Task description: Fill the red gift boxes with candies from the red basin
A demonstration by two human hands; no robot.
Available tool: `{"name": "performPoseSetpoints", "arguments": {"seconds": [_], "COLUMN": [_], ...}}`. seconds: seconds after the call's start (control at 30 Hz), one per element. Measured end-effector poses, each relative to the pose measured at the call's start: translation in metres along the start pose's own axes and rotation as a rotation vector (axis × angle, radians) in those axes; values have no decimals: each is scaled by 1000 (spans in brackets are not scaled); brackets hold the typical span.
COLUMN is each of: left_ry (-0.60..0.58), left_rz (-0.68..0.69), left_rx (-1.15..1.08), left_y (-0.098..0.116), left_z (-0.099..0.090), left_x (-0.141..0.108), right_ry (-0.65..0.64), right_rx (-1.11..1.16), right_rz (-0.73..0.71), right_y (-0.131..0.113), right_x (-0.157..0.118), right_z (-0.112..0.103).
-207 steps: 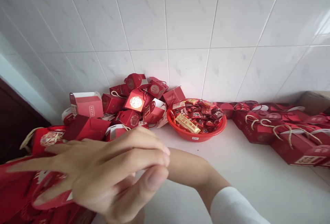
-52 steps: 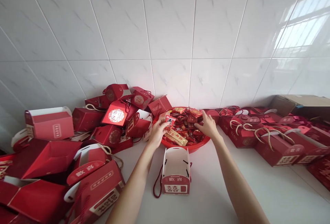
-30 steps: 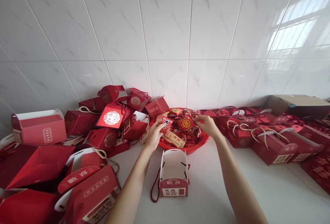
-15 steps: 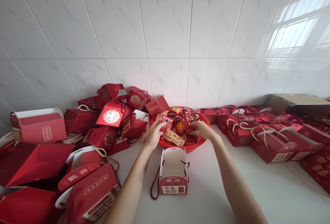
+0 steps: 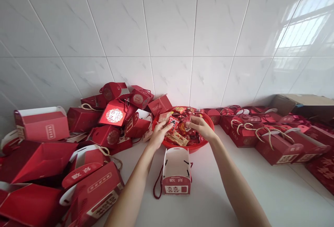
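Soft, even daylight fills the room; a barred window glares off the glossy wall tiles [image 5: 172,18] at right. Shadows stay faint, edges stretch, and fine print blurs.

歡喜 and 囍 on open box [image 5: 176,171], near side of left hand [image 5: 158,134]; 歡喜 on red flap [image 5: 82,174], left of hand.

A red packet [image 5: 172,125] with bold black characters sits tilted in the left hand [image 5: 158,133], above the basin; a small red wrapped sweet [image 5: 186,119] is pinched in the right hand [image 5: 200,128]. The round red basin [image 5: 194,147] is heaped with red and gold wrapped sweets [image 5: 180,139]. Just in front, 1 red box [image 5: 176,181] stands upright, open, white inside, its dark red cord [image 5: 157,185] drooping to the bench [image 5: 203,192].
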State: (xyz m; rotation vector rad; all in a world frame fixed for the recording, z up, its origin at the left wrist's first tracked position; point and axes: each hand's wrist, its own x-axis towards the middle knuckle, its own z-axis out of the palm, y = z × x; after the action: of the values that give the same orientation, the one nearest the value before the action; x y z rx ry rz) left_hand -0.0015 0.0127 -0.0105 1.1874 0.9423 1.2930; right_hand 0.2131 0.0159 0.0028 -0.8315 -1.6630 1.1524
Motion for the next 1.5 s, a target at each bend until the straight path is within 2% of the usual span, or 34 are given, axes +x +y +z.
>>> {"name": "performPoseSetpoints", "arguments": {"seconds": [0.13,0.3,0.37,0.43,0.5,0.57,0.6,0.7,0.77,0.87,0.97,1.1,1.23,1.33,1.5], "left_ry": [16,80,51,-30,-102,-107,-88,-39,-28,-23,-21,-17,-22,-20,-21], "left_rz": [52,97,78,38,11,15,28,62,61,39,35,54,59,64,71], "left_rx": [16,112,137,135,114,94,90,98,97,80,84,95,91,90,86], "left_y": [-1,1,4,6,8,8,7,4,3,4,5,7,9,9,7], "left_z": [2,2,2,2,3,3,3,2,2,2,3,4,5,5,4], "left_x": [1,1,-1,-2,-4,-4,-4,-3,-2,-2,-3,-5,-6,-6,-5], "right_ry": [-10,50,44,2,-81,-92,-37,261,311,97,-84,-128,-162,-167,-63], "right_rx": [138,68,37,21,20,-10,-55,-323,-546,-823,-931,-941,-890,-750,-374], "right_rz": [41,40,22,18,24,7,-14,-23,93,288,374,393,403,348,158], "right_y": [0,8,9,7,3,-1,-3,-6,-6,-5,-6,-6,-5,-5,-7], "right_x": [2,6,7,7,5,3,1,-5,-10,-14,-14,-13,-13,-13,-11], "right_z": [17,33,36,33,25,10,1,-28,-44,-52,-46,-34,-35,-40,-39]}}
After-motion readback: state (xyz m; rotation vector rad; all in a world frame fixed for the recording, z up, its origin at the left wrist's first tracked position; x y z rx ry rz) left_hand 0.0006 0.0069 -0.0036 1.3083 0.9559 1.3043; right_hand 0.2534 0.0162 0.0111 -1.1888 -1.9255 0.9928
